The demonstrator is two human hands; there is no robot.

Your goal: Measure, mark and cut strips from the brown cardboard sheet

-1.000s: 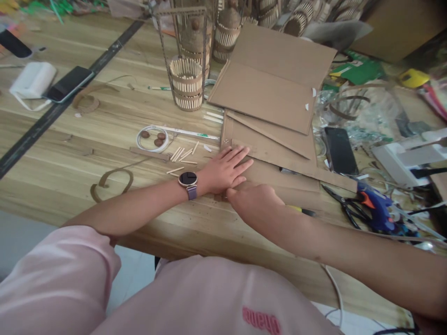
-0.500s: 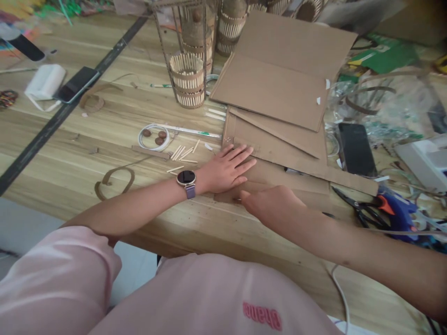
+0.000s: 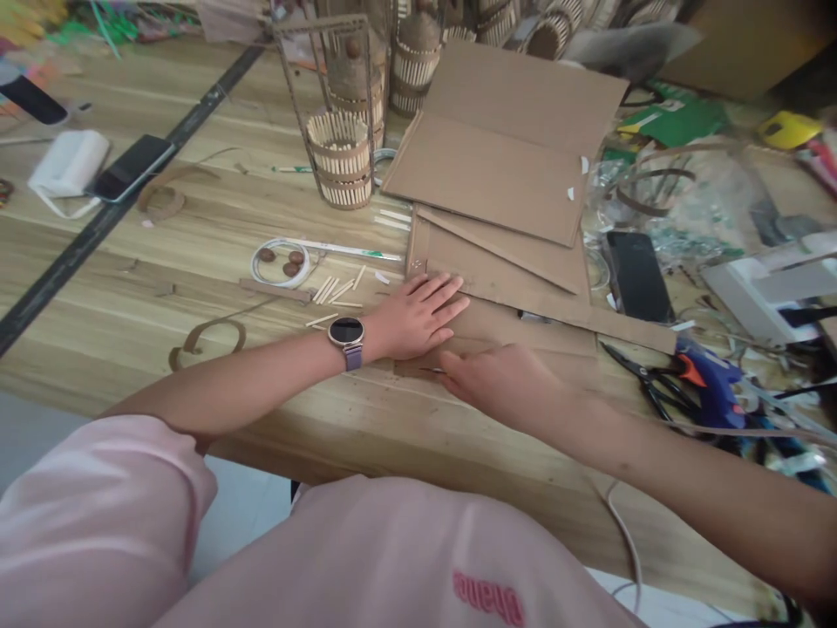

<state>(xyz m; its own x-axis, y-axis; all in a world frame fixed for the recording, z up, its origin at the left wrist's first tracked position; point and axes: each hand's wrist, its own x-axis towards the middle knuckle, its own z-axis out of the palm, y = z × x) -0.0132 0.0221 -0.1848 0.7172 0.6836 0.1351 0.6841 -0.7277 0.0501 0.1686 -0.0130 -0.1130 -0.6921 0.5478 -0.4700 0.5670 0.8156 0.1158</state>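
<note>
My left hand (image 3: 418, 318), with a watch (image 3: 346, 331) at the wrist, lies flat with fingers spread on a brown cardboard piece (image 3: 516, 327) near the table's front edge. Just right of it, my right hand (image 3: 487, 375) is closed around a thin pointed tool (image 3: 428, 370), mostly hidden in the fingers, whose tip is at the cardboard's lower left edge. Behind both hands lie more cardboard sheets (image 3: 490, 174) and a long narrow strip (image 3: 615, 327).
Black scissors (image 3: 647, 379) and a blue glue gun (image 3: 712, 384) lie at the right, near a black phone (image 3: 637, 275). Small sticks (image 3: 336, 288), a white ring (image 3: 261, 277) and a stick basket (image 3: 340, 157) stand or lie to the left.
My right hand has moved slightly left along the cardboard's edge, and more of the thin tool shows. My left hand stays pressed on the cardboard. The whole view has shifted a little.
</note>
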